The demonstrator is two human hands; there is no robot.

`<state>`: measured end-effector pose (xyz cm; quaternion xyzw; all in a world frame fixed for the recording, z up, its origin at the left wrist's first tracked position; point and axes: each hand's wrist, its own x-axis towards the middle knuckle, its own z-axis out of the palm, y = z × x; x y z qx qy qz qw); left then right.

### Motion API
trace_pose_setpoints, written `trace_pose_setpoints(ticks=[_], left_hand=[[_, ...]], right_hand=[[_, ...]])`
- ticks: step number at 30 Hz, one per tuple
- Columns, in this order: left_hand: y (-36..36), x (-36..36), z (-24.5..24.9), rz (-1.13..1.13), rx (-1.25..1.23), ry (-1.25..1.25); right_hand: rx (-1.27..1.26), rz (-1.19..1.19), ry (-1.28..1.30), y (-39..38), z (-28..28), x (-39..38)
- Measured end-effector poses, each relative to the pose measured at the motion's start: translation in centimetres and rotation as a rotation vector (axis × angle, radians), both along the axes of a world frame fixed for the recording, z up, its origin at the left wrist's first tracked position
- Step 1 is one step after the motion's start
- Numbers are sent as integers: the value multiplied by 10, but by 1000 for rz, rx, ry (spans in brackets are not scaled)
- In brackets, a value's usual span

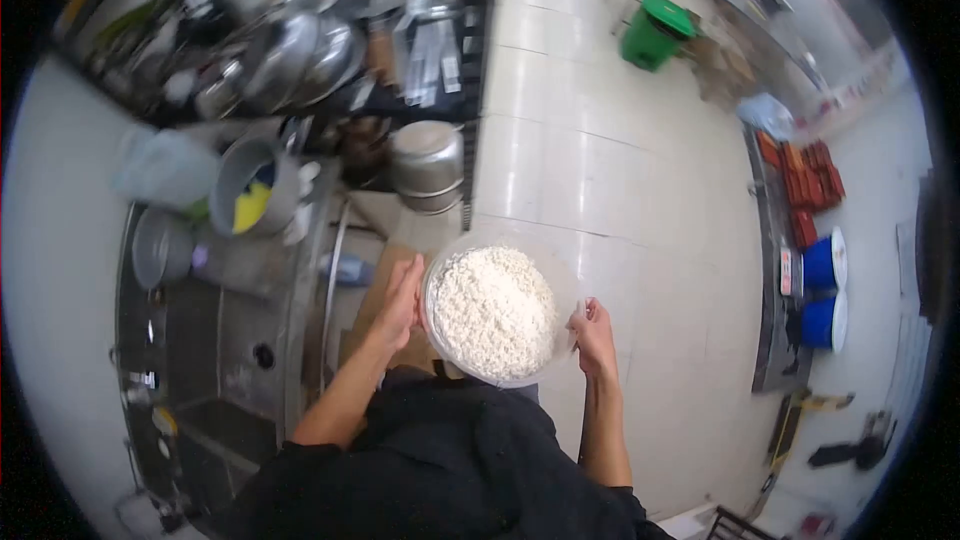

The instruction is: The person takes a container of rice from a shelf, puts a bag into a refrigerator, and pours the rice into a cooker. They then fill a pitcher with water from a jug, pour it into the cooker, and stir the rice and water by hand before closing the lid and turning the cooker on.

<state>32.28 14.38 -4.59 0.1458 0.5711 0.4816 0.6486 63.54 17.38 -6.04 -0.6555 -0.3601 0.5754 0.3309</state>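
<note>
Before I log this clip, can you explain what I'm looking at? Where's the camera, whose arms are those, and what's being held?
There is no machine here: one wide-angle camera sits on a person's head and looks down, so the arms are their own. The left hand and right hand hold a clear bowl by its sides, filled with white grains, over a tiled floor. To the left are a steel sink and metal pots; a green bin stands farther off.
</note>
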Motion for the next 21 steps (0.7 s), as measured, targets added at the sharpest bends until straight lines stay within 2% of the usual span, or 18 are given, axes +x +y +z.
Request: trace_pose_setpoints(ticks=[1,4,5,6,7,9,11,13,14,16,18,19,21], left_hand=[[13,15,-5,-37,11,12],[103,74,-29,-156,56,206],[37,55,-11,-191,75,139],[46,69,-12,-226,106,188],[55,87,0,-176,92,99],[55,74,-9,-243,151,161],[47,70,-16,-261,137,167],[56,42,-30,-288,94,231],[54,53,-29,-292,58,221],[61,55,-61,-325,54,249],[72,62,-55,-352,40,238],[87,55,-34,-412,63,302],[116,61,-12,-478,148,356]], right_hand=[[7,-43,-19,4,10,11],[25,-147,-1,66,-57,65],[35,-151,-151,-5,-9,50],[25,-159,-176,-2,-10,66],[24,-163,-200,4,-6,81],[26,-170,-210,3,-6,71],[24,-181,-171,-6,-18,68],[33,-201,-103,-2,-60,38],[23,-206,-120,-7,-61,49],[-16,-227,-137,0,-77,53],[-91,-266,-174,4,-47,56],[-131,-314,-186,10,-26,40],[-79,-356,-240,27,-2,50]])
